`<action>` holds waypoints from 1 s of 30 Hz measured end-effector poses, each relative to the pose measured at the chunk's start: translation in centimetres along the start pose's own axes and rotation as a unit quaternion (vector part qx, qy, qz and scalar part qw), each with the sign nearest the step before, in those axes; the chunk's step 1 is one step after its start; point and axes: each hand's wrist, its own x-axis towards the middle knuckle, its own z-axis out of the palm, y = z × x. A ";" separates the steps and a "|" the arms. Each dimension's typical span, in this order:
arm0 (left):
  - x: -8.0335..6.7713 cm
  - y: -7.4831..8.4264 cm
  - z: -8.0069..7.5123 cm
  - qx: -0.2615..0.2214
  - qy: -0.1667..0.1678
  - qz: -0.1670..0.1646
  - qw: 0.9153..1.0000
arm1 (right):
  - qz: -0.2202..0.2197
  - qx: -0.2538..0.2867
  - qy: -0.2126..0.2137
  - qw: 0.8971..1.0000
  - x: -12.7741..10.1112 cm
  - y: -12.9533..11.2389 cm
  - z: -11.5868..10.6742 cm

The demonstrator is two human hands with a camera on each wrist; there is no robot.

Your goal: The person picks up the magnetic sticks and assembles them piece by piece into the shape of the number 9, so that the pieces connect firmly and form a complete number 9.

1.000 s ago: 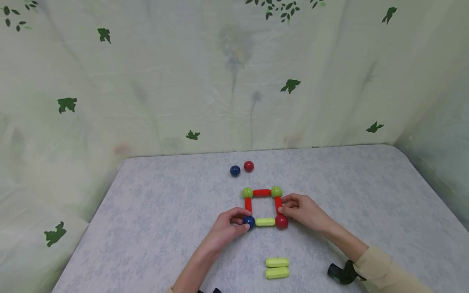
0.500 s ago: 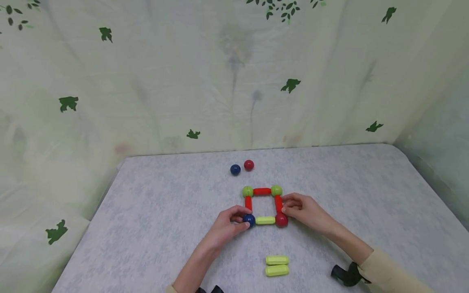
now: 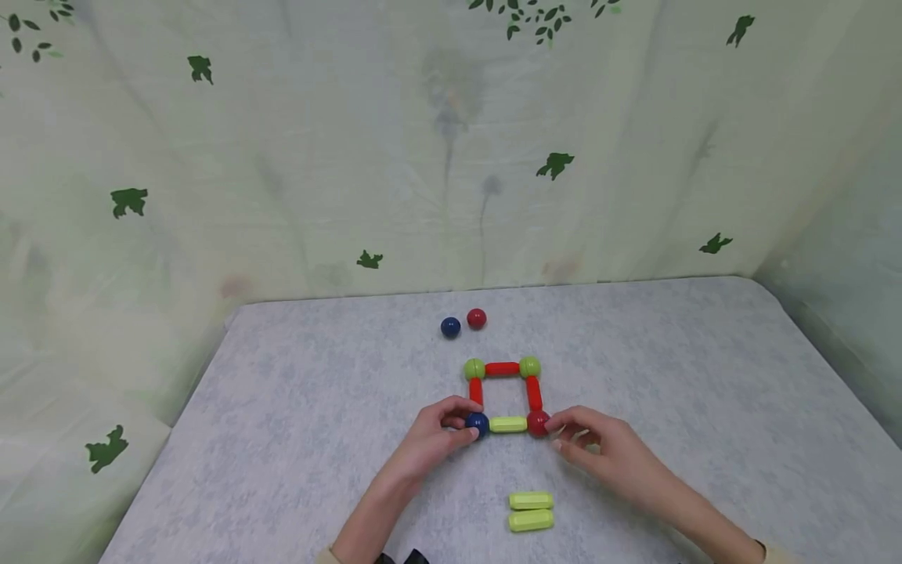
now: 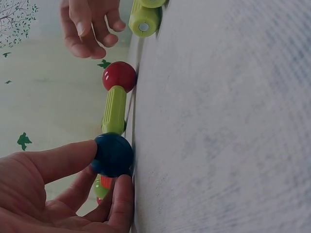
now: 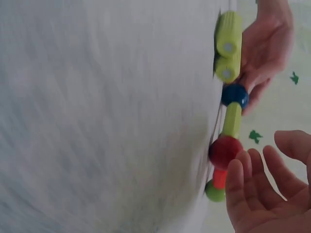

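Note:
A square frame of toy magnetic rods and balls lies on the table. My left hand (image 3: 430, 442) pinches the blue ball (image 3: 478, 425) at its near left corner, thumb and fingers on either side in the left wrist view. A yellow-green rod (image 3: 508, 424) joins that ball to the red ball (image 3: 537, 424). My right hand (image 3: 611, 454) is beside the red ball, fingers loosely bent and holding nothing; whether a fingertip touches it I cannot tell. Red rods (image 3: 503, 368) form the other sides, with two green balls (image 3: 530, 366) at the far corners.
Two loose yellow-green rods (image 3: 531, 520) lie side by side nearer me. Behind the square sit a loose blue ball (image 3: 450, 327) and a loose red ball (image 3: 477, 318). A leaf-patterned curtain (image 3: 310, 157) hangs beyond the table (image 3: 296, 407).
My right hand has left the right-hand red rod and come nearer me, beside the red ball. The left hand stays on the blue ball, and the square looks unchanged.

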 end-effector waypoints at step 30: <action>0.2 -0.4 -0.1 -0.004 -0.002 -0.004 1.000 | 0.038 -0.005 -0.149 0.988 -1.4 -0.7 3.0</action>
